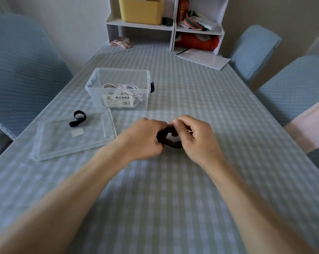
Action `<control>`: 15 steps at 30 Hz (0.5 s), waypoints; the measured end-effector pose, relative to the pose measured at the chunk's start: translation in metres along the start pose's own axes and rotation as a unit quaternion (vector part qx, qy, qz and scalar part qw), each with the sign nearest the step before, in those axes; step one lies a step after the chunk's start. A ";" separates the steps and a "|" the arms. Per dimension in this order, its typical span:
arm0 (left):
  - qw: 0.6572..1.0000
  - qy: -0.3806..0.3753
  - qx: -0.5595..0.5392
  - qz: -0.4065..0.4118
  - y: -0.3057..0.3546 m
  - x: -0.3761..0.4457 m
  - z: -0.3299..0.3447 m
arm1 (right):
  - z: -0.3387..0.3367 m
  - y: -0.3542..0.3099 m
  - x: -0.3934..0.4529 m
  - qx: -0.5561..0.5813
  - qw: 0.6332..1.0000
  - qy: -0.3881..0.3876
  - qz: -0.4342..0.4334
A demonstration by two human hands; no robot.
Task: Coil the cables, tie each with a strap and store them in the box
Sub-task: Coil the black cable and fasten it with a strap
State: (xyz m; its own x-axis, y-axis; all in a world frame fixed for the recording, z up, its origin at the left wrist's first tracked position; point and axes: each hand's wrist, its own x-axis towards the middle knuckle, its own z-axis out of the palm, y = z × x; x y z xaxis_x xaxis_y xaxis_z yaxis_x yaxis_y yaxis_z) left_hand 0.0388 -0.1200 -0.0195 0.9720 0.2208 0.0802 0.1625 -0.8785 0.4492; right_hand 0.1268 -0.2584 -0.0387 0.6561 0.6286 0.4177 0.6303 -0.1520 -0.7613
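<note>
A small black coiled cable [170,142] sits between my two hands just above the checked tablecloth. My left hand [145,138] grips its left side with curled fingers. My right hand [193,136] pinches its top right side, thumb on top. Most of the coil is hidden by my fingers. A clear plastic box [100,79] stands beyond, open, with white strapped cables [118,90] inside. A black strap [78,118] lies curled on the clear lid [92,142], left of my hands.
A small whitish strap piece [77,133] also lies on the lid. A white shelf unit [164,27] with a yellow bin stands at the table's far end, with white papers [204,58] beside it. Blue-covered chairs [21,70] flank the table.
</note>
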 end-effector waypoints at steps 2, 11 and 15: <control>0.997 0.030 0.063 -0.025 0.002 -0.004 0.000 | -0.004 0.001 0.003 -0.034 0.999 -0.018 -0.013; 0.970 0.076 0.225 -0.048 0.024 -0.019 0.002 | 0.009 -0.038 0.000 -0.399 0.906 -0.135 -0.053; 0.967 0.080 0.240 -0.028 0.025 -0.024 -0.001 | 0.009 -0.036 0.004 -0.447 0.888 -0.085 -0.074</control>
State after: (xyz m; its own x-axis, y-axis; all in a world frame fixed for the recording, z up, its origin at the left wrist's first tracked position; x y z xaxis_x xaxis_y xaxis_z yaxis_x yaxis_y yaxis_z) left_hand 0.0192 -0.1472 -0.0095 0.9274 0.3017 0.2209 0.3105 -0.9506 -0.0051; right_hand 0.1032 -0.2437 -0.0140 0.5145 0.7867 0.3411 0.8318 -0.5546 0.0245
